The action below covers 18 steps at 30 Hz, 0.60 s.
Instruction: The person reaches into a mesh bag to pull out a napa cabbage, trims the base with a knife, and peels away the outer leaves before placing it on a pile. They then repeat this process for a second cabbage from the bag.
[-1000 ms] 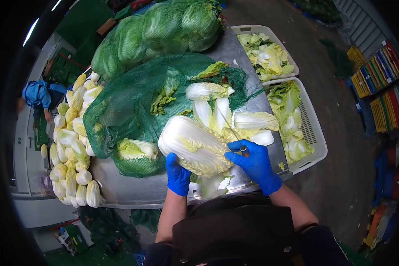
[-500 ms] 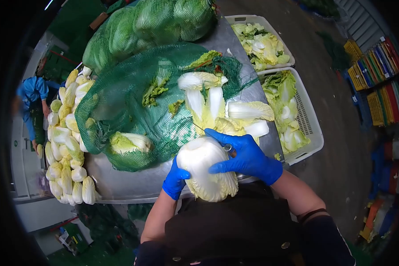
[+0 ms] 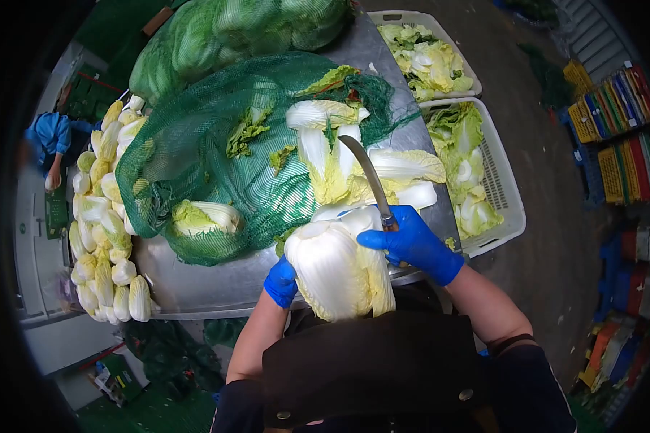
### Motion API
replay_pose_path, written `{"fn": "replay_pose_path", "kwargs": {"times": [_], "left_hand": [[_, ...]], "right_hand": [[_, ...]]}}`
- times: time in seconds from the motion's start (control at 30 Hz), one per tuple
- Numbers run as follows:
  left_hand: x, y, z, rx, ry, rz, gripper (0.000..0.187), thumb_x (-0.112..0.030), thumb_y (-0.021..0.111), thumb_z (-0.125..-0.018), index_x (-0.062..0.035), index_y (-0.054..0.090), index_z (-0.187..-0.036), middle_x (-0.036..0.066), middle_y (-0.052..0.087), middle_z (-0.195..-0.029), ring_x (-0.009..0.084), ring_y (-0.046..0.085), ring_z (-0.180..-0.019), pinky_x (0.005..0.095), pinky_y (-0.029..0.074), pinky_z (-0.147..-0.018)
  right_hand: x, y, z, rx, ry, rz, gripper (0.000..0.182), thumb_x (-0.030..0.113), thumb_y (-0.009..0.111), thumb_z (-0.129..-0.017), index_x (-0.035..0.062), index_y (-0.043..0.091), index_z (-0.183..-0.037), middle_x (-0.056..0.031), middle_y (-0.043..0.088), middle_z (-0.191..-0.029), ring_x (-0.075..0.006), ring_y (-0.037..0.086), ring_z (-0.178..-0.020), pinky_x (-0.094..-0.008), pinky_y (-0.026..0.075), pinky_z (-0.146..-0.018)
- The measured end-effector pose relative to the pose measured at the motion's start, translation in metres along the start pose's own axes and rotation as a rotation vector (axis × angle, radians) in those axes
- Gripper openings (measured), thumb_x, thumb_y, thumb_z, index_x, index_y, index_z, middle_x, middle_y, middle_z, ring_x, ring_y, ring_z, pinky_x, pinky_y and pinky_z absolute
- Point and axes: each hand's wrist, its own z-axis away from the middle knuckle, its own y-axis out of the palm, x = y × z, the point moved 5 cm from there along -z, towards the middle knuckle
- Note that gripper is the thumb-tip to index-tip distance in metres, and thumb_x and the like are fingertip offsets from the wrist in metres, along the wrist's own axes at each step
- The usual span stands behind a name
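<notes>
At the near edge of the steel tabletop (image 3: 209, 289), the left hand (image 3: 281, 281) cups a trimmed cabbage (image 3: 336, 268) from its nine o'clock side. The right hand (image 3: 412, 242) presses on the cabbage at two o'clock, fingers clamped around a knife (image 3: 368, 177) pointing toward twelve. Loose leaves (image 3: 383, 177) lie just beyond.

The person wears bright blue gloves on the left hand (image 3: 281, 281) and the right hand (image 3: 414, 244), ending at the wrists with forearms bare. A dark apron with two small metal rivets covers the chest, above dark short sleeves.
</notes>
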Motion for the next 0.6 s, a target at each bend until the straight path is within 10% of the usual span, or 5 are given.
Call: {"fn": "replay_pose_path", "kwargs": {"times": [0.23, 0.3, 0.4, 0.43, 0.6], "left_hand": [[-0.022, 0.008, 0.013, 0.114, 0.121, -0.016, 0.041, -0.026, 0.043, -0.098, 0.0016, 0.046, -0.127, 0.017, 0.056, -0.12, 0.027, 0.055, -0.111, 0.0465, 0.048, -0.093], [-0.027, 0.033, 0.013, 0.176, 0.161, -0.067, 0.055, -0.043, 0.041, -0.095, 0.0027, 0.047, -0.126, 0.019, 0.054, -0.121, 0.03, 0.054, -0.112, 0.0465, 0.048, -0.093], [-0.012, -0.009, 0.008, 0.176, 0.124, 0.0, 0.063, -0.051, 0.039, -0.093, -0.0014, 0.043, -0.132, 0.019, 0.051, -0.127, 0.0318, 0.052, -0.115, 0.0461, 0.045, -0.097], [-0.007, -0.008, 0.009, 0.256, 0.045, 0.349, 0.059, -0.046, 0.038, -0.095, -0.0023, 0.041, -0.134, 0.019, 0.05, -0.13, 0.0309, 0.05, -0.117, 0.0459, 0.041, -0.101], [0.012, 0.003, 0.001, 0.323, -0.045, 0.446, 0.083, -0.065, 0.049, -0.082, -0.0073, 0.034, -0.14, 0.014, 0.045, -0.136, 0.03, 0.048, -0.12, 0.0446, 0.04, -0.101]], "right_hand": [[-0.015, -0.067, -0.02, -0.485, -0.454, 0.349, 0.037, 0.015, 0.071, -0.076, 0.0032, 0.062, -0.11, -0.0044, 0.063, -0.077, -0.0108, 0.057, -0.068, -0.0287, 0.049, -0.063], [0.023, -0.076, -0.008, -0.686, -0.346, 1.052, 0.044, 0.017, 0.073, -0.077, 0.0041, 0.059, -0.117, -0.0075, 0.067, -0.085, -0.0119, 0.061, -0.074, -0.029, 0.051, -0.064], [0.04, -0.017, -0.006, -0.287, -0.622, 0.511, 0.062, 0.014, 0.074, -0.079, 0.0003, 0.047, -0.133, -0.0065, 0.058, -0.123, -0.0097, 0.054, -0.105, -0.0266, 0.047, -0.087], [0.035, 0.006, -0.007, 0.001, -0.248, 0.192, 0.067, 0.013, 0.073, -0.08, 0.0007, 0.041, -0.137, -0.0073, 0.051, -0.132, -0.01, 0.046, -0.117, -0.0271, 0.042, -0.096], [0.026, 0.036, -0.01, 0.232, -0.236, 0.067, 0.052, 0.016, 0.071, -0.083, 0.0009, 0.052, -0.129, -0.007, 0.059, -0.123, -0.0118, 0.055, -0.108, -0.028, 0.043, -0.094]]}}
